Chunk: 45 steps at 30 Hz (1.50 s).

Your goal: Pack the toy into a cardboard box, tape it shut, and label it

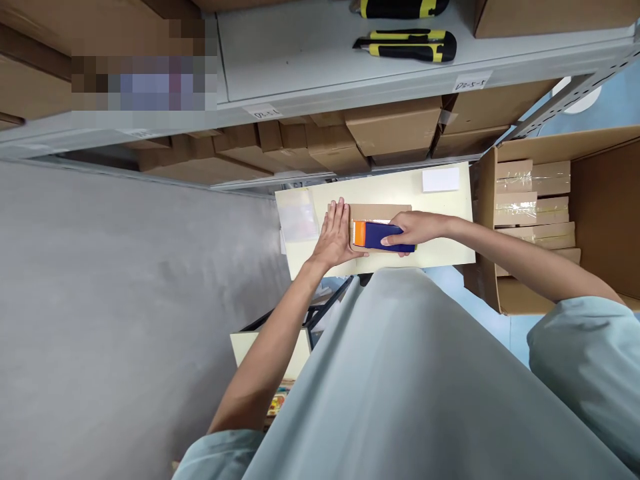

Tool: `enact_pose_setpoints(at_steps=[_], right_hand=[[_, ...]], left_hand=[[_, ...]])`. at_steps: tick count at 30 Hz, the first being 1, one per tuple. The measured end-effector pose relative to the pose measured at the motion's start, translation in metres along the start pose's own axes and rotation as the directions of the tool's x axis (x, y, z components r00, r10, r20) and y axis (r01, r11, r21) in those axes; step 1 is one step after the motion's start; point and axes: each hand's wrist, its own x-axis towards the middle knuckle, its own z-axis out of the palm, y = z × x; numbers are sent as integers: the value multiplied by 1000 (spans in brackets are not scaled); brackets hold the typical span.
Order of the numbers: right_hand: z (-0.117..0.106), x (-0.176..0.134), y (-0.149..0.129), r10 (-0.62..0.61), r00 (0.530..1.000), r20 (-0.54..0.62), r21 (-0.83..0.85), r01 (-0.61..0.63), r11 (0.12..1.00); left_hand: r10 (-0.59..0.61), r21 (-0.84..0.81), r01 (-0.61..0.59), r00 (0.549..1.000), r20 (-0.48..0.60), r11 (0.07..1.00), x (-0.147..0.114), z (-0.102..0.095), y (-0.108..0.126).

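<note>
A flat brown cardboard box (380,212) lies on the cream-coloured table (450,233). My left hand (336,239) rests flat at the box's left end, fingers stretched out and holding nothing. In the grip of my right hand (411,229) is a tape dispenser (384,236), dark blue with an orange toothed end pointing left. The dispenser sits over the top of the box, and a shiny strip that looks like clear tape shows along its upper edge. My right fingers wrap round the dispenser's right part and are partly hidden by it.
A clear plastic sheet (299,215) and a white paper stack (441,179) lie on the table. An open carton (493,267) with several small taped boxes (515,208) stands at right. Utility knives (407,47) lie on the shelf (290,60); a grey wall (125,300) borders the left.
</note>
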Motion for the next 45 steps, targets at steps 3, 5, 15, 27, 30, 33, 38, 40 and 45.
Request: enact_pose_setpoints(at_steps=[3, 5, 15, 27, 30, 33, 38, 40, 45], right_hand=[[-13, -30, 13, 96, 995, -10, 10, -96, 995], [-22, -55, 25, 134, 991, -20, 35, -133, 990], [-29, -109, 38, 159, 986, -59, 23, -158, 987], [-12, -102, 97, 250, 964, 86, 140, -260, 956], [-16, -114, 116, 273, 958, 90, 170, -285, 943], [-17, -120, 125, 258, 961, 102, 196, -273, 942], [-16, -116, 128, 252, 963, 98, 196, -267, 944], [-16, -111, 131, 276, 957, 87, 173, -287, 942], [-12, -87, 144, 354, 935, 33, 42, -355, 934]], left_hand=[[-28, 23, 28, 999, -20, 999, -3, 12, -2], [-34, 36, 36, 998, -44, 999, -4, 21, -4], [169, 43, -167, 983, -70, 985, -3, 16, 1], [78, 27, -86, 975, 206, 996, -17, 42, 3], [61, 0, -63, 975, 212, 998, -15, 44, 6], [49, -32, -43, 975, 216, 999, -13, 42, 10], [33, -15, -30, 974, 226, 999, -10, 41, 15], [29, -7, -28, 975, 222, 1000, -10, 42, 15], [34, 6, -36, 978, 208, 999, -10, 48, 14]])
